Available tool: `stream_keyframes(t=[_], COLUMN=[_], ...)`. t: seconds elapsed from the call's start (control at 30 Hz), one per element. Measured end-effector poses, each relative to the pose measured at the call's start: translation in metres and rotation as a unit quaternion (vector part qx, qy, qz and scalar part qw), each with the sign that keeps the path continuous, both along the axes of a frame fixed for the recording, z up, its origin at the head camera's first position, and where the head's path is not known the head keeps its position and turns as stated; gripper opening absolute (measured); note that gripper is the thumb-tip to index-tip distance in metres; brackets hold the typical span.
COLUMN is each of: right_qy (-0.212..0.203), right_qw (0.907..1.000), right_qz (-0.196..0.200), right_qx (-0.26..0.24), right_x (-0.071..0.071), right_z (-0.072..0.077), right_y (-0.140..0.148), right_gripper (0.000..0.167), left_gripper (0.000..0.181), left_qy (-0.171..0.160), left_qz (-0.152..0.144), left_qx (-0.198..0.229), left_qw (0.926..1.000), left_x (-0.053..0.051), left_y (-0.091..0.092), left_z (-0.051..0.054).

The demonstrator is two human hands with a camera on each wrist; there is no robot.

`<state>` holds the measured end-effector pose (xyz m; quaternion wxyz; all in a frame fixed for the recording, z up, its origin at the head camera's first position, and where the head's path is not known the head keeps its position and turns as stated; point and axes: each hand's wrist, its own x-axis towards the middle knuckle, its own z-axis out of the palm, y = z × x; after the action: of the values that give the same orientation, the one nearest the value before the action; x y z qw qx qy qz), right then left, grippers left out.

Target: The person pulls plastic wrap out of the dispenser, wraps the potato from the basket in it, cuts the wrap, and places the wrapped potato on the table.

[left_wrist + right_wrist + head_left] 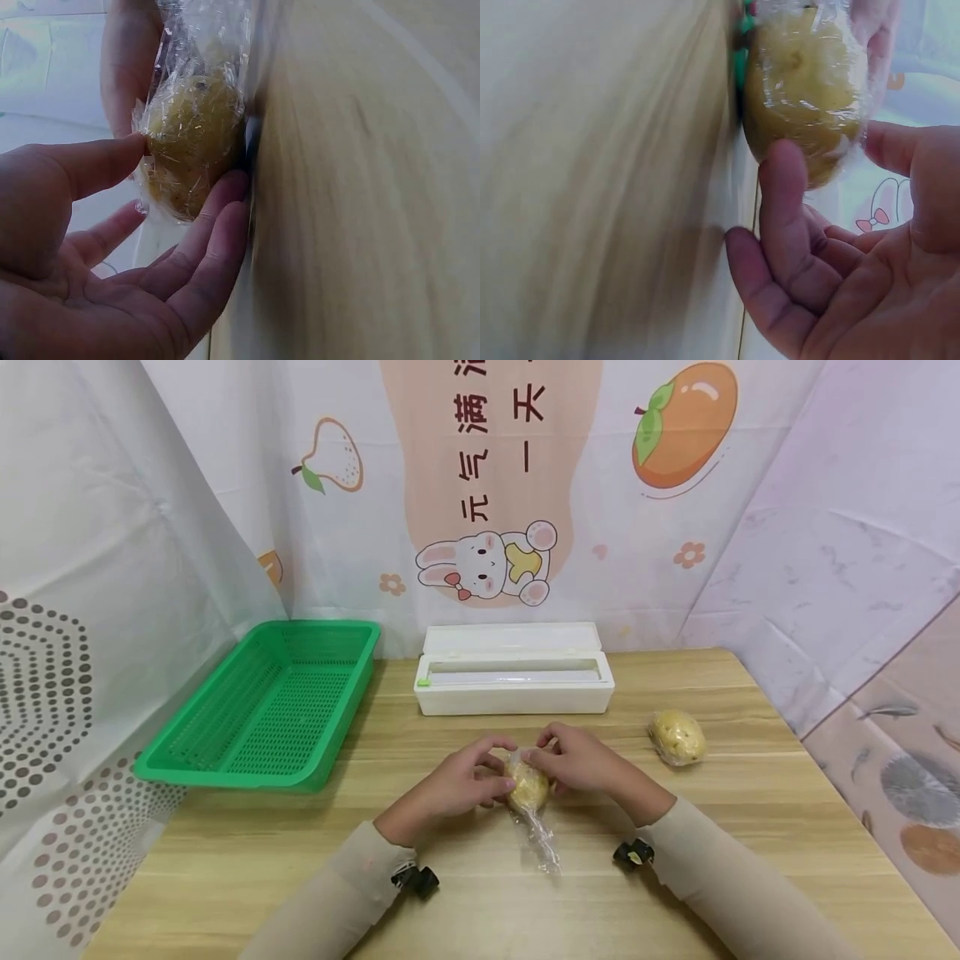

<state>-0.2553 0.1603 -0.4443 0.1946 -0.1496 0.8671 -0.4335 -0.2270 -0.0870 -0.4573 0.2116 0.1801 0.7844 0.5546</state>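
Note:
Between both hands at the middle of the table is a potato (529,787) in clear plastic wrap. A loose twisted tail of the wrap (544,843) trails toward the front edge. My left hand (467,779) holds the potato from its left side; in the left wrist view the thumb and curled fingers touch the wrapped potato (193,139). From the other side my right hand (577,760) grips it, thumb over the film at the top. In the right wrist view a fingertip presses the film-covered potato (802,82) near its end.
A second potato (677,737), also in film, lies on the wooden table (757,827) to the right. Behind the hands stands a white cling film box (513,700), lid up, with a roll inside. A green plastic basket (352,681) is at the left.

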Motion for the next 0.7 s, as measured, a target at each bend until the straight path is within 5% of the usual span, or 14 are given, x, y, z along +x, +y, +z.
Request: stream_keyframes(t=[0.23,0.4,0.5,0.7], right_qy=[0.092,0.163,0.162,0.119], right_qw=[0.9945,0.9640,0.9461,0.9430], right_qz=[0.034,0.175,0.250,0.297], right_qx=[-0.037,-0.116,-0.127,-0.092], right_x=[0.007,0.008,0.012,0.022], right_z=[0.005,0.003,0.003,0.004], right_y=[0.015,0.022,0.021,0.016], right_gripper=[0.037,0.048,0.056,0.052], left_gripper=[0.045,0.046,0.047,0.047], left_qy=[-0.002,-0.002,0.000,-0.014], left_qz=[0.019,0.036,0.044,0.055], left_qx=[0.012,0.029,0.032,0.040], left_qw=[0.9997,0.9989,0.9985,0.9976], left_x=[0.000,-0.006,-0.009,-0.011], left_y=[0.000,-0.002,-0.004,-0.005], left_z=[-0.001,-0.007,-0.008,-0.007])
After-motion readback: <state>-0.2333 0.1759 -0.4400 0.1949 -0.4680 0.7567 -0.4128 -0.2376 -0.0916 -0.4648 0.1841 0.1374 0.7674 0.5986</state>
